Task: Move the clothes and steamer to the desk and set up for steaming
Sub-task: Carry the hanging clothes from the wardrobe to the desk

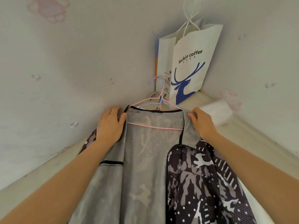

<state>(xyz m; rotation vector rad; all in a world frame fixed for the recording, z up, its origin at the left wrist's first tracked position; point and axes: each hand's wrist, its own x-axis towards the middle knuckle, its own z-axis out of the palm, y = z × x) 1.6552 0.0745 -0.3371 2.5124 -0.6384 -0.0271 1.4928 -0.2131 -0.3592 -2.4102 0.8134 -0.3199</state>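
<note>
A camouflage jacket [145,167] with a grey mesh lining hangs open on a pink wire hanger [155,127], with a light blue hanger [153,103] behind it. Its patterned outer side [202,183] folds forward at the right. My left hand [111,123] holds the jacket's left shoulder, thumb on the collar edge. My right hand [202,122] pinches the right shoulder at the hanger's end. The hanger hooks reach up into the wall corner. No steamer is in view.
A white Luckin Coffee paper bag [186,62] with a blue deer hangs in the corner above the hangers. Pale wallpapered walls [72,62] meet there. A cream ledge [234,126] runs along the right, with a folded white cloth [216,110] on it.
</note>
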